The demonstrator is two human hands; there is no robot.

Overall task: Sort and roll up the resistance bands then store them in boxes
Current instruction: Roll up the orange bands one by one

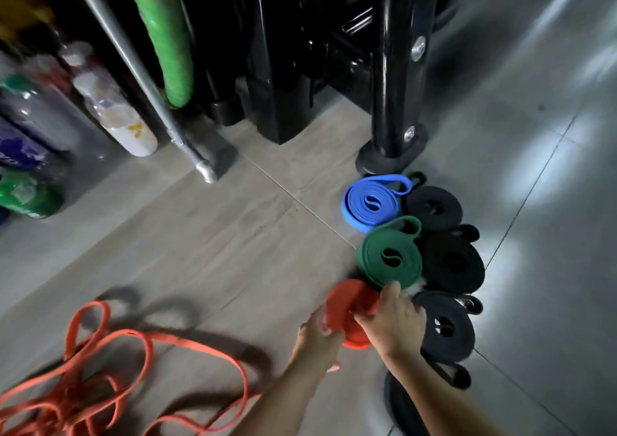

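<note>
Both hands close round the red band roll (349, 302). The left hand (317, 335) cups its near edge with curled fingers, and the right hand (390, 322) clamps over the top with the thumb forward. Each grip is narrow and full of band, I'd say to stop the coil springing open. The roll sits low over the floor (233, 235), right at the near edge of the green roll (389, 258); I cannot tell whether they touch.

Beyond the green one lies the blue roll (370, 202), and the black rolls (452, 262) run alongside in their own column. The colours look kept apart from the blacks on purpose, and the red seems bound for the end of the coloured line. The whole cluster is tucked against the foot of the black rack post (390, 68), out of the way.

To the left, the loose orange-red bands (100, 369) sprawl unrolled, so plenty of work remains.

The nearest black coil is mostly hidden under the right forearm. The loose heap is blurred and cut off by the frame, so I cannot count it. The bottles (110, 108) at far left are smeared too. I see no boxes anywhere.
</note>
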